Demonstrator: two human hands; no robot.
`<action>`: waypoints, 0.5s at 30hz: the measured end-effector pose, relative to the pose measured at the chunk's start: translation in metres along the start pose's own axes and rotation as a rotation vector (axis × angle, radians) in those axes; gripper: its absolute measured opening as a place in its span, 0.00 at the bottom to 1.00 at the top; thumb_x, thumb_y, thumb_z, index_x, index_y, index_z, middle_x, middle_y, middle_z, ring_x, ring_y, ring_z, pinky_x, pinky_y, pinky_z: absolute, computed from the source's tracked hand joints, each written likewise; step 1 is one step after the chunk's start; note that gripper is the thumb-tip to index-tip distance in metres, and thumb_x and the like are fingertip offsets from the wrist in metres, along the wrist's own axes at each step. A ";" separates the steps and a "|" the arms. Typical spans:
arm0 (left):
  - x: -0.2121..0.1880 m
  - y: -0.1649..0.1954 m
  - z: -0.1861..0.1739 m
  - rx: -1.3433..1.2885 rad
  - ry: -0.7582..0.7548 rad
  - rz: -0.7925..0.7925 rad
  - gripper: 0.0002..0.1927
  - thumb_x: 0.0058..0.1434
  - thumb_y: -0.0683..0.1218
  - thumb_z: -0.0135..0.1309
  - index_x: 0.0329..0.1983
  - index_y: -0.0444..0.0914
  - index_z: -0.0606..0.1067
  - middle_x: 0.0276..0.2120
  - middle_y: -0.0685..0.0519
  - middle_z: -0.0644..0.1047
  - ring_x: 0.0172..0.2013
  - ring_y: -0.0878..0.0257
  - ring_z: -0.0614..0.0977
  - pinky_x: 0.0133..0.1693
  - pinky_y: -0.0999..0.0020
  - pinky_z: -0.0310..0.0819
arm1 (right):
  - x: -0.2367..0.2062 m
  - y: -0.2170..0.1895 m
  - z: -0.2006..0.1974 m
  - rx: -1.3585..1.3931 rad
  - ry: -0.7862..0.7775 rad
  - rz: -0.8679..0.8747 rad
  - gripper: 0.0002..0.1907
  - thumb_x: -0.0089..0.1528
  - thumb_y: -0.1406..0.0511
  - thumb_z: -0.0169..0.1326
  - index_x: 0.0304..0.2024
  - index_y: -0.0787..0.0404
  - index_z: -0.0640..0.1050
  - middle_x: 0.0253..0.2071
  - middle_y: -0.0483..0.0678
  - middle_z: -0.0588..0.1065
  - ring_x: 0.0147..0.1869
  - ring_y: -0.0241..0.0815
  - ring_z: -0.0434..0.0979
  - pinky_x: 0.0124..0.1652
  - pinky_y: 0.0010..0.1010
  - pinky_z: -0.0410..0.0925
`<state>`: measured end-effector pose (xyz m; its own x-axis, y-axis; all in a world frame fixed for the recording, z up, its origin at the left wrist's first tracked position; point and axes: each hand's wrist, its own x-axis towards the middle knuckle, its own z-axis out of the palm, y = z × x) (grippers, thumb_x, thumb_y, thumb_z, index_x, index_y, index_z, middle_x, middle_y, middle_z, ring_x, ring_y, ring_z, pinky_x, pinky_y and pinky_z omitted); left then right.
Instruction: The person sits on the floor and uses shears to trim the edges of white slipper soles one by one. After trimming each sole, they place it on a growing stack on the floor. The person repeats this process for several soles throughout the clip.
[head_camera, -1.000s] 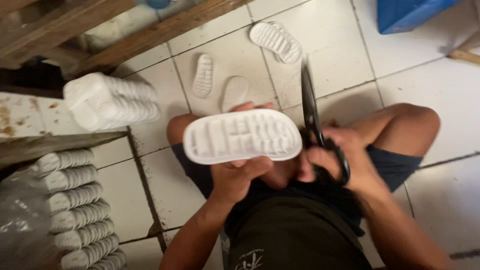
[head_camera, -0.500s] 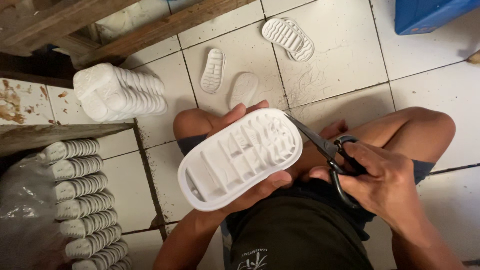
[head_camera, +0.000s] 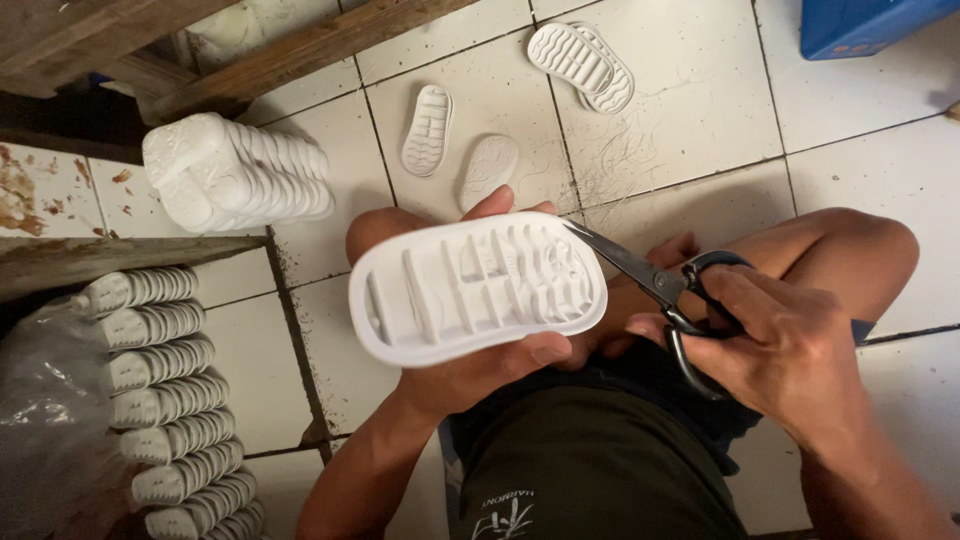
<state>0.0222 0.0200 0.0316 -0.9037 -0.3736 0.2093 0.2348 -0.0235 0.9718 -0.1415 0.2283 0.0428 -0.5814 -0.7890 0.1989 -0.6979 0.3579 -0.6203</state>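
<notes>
A white ribbed shoe sole (head_camera: 478, 288) lies tilted at frame centre; black-handled scissors (head_camera: 668, 290) apparently touch its right edge.

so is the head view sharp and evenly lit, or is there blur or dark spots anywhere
Head view: the white sole in the left hand and the scissors in the right hand are sharp; light is soft and even on the floor tiles; the top left corner under the wooden beam is dark; no glare.

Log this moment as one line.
left hand: holds white sole | right hand: scissors, tips at sole edge | floor: loose soles
</notes>
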 end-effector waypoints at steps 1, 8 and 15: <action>0.000 0.000 0.000 -0.016 0.005 -0.009 0.45 0.66 0.41 0.68 0.78 0.32 0.53 0.71 0.39 0.66 0.70 0.55 0.70 0.70 0.61 0.74 | 0.000 0.001 0.000 -0.015 -0.010 0.006 0.21 0.47 0.61 0.73 0.27 0.70 0.75 0.18 0.49 0.70 0.20 0.40 0.73 0.21 0.34 0.65; 0.002 0.001 -0.001 -0.147 0.038 -0.033 0.44 0.61 0.36 0.69 0.75 0.31 0.58 0.71 0.36 0.65 0.64 0.55 0.77 0.61 0.61 0.82 | 0.006 0.008 -0.003 -0.058 -0.048 -0.063 0.19 0.51 0.60 0.72 0.28 0.68 0.77 0.19 0.47 0.72 0.21 0.37 0.74 0.18 0.31 0.64; 0.010 0.007 -0.010 -0.298 -0.044 -0.147 0.41 0.59 0.34 0.68 0.72 0.29 0.60 0.73 0.36 0.66 0.62 0.61 0.77 0.63 0.64 0.78 | 0.004 0.017 -0.004 -0.048 -0.099 -0.083 0.19 0.49 0.59 0.71 0.24 0.67 0.77 0.21 0.46 0.74 0.20 0.37 0.74 0.17 0.30 0.65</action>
<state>0.0185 0.0064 0.0392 -0.9487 -0.3057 0.0800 0.1891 -0.3464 0.9188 -0.1579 0.2331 0.0362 -0.4784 -0.8613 0.1709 -0.7626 0.3111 -0.5672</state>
